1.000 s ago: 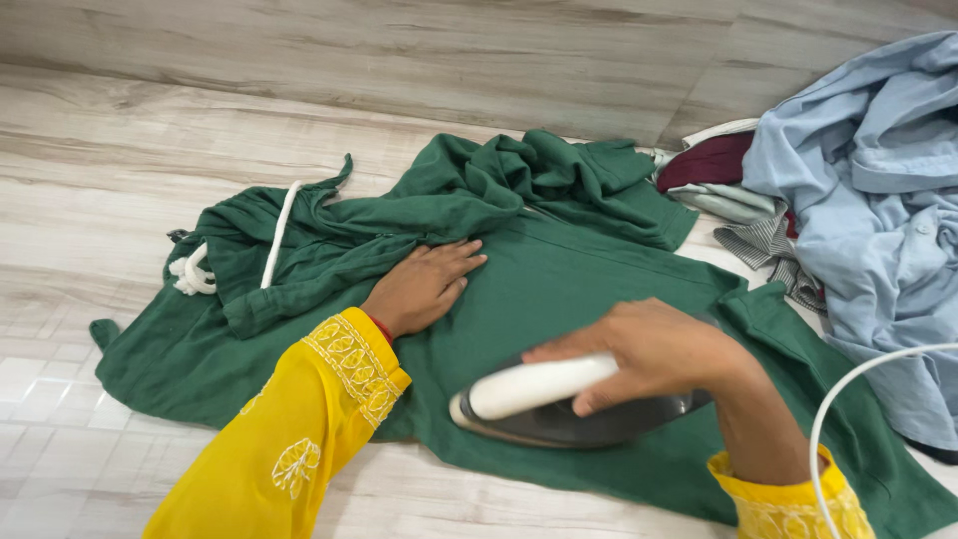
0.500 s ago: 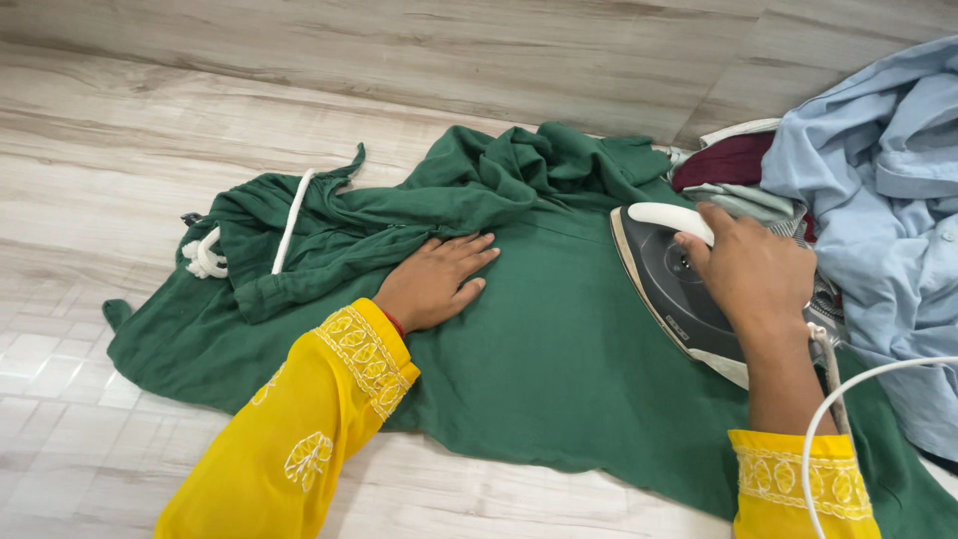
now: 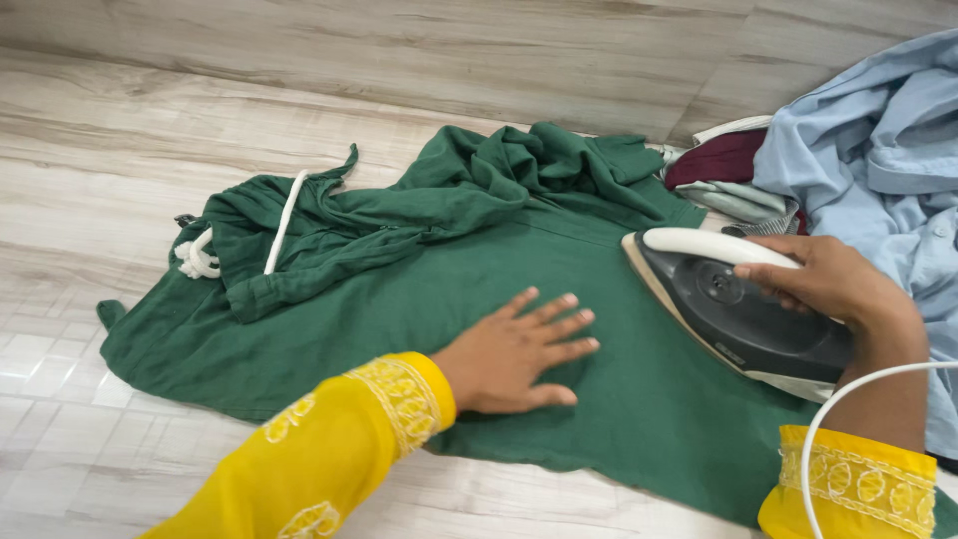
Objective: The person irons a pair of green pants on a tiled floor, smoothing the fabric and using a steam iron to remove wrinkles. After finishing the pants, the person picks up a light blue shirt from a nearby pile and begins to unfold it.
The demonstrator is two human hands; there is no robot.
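Head view: one green garment (image 3: 419, 289), one electric iron (image 3: 743, 314), two hands. Garment spread flat on the pale floor (image 3: 120, 150), smooth near the iron, bunched along its far edge, white drawstring (image 3: 279, 225) at its left end. Left hand (image 3: 514, 354) pressed flat on the garment, fingers spread wide. Right hand (image 3: 833, 284) closed around the iron's white handle, at the garment's right. Pile of clothes (image 3: 858, 170) beyond the iron.

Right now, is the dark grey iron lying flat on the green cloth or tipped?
Tipped: the dark grey iron leans on one edge, its soleplate facing sideways, held by the right hand.
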